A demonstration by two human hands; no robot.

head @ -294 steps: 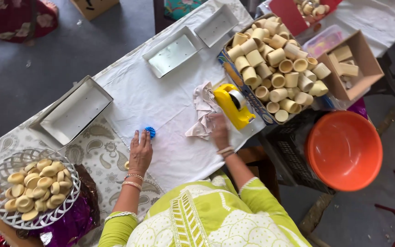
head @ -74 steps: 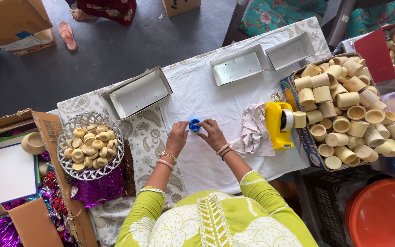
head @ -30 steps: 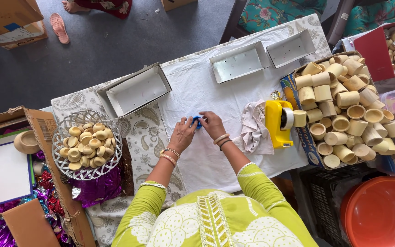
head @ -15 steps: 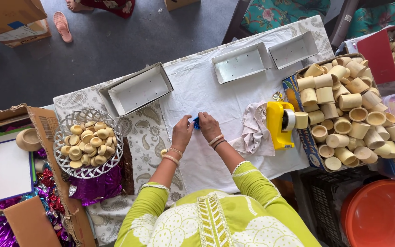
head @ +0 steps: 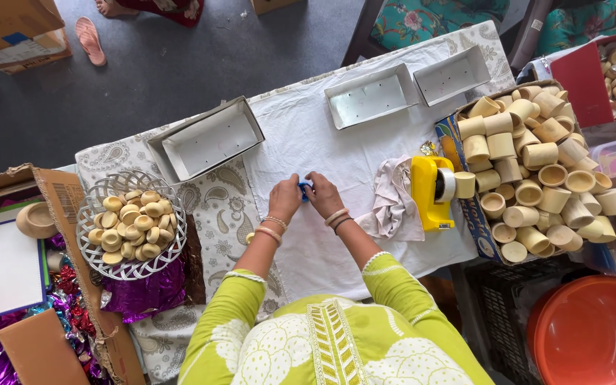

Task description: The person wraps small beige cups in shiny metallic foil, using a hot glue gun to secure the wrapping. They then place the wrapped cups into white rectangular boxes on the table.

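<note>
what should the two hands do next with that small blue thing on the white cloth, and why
Probably lift the small blue object slightly clear of the white cloth. Both the left hand and right hand pinch it low against the cloth, hiding most of it, so working it there looks cramped.

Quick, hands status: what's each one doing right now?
Left hand: closed on the small blue object, from its left side.
Right hand: closed on the same blue object, from its right side, over the white cloth.
</note>
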